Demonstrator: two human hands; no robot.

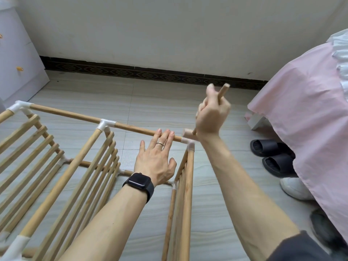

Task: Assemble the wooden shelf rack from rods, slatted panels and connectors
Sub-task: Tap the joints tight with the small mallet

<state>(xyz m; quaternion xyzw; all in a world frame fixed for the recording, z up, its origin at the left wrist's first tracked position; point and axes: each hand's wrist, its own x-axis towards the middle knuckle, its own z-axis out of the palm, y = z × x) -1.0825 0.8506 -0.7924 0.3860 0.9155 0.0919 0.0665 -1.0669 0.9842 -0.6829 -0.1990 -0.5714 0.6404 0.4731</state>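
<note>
The wooden rack lies on its side on the tiled floor, with its long top rod (131, 127) running from left to right. White connectors join the rods, one mid-rod (105, 125) and one at the right corner (190, 144). Slatted panels (105, 166) hang down from the rod. My left hand (156, 162) rests straight fingers on the rod just left of the corner connector. Above that corner, my right hand (211, 115) grips the handle of a small wooden mallet. The mallet head (188, 132) sits right at the corner connector.
A white cabinet (17, 53) stands at the far left against the wall. A bed with a pink sheet (301, 110) fills the right side. Black slippers (269, 149) and a white shoe (293, 187) lie beside it.
</note>
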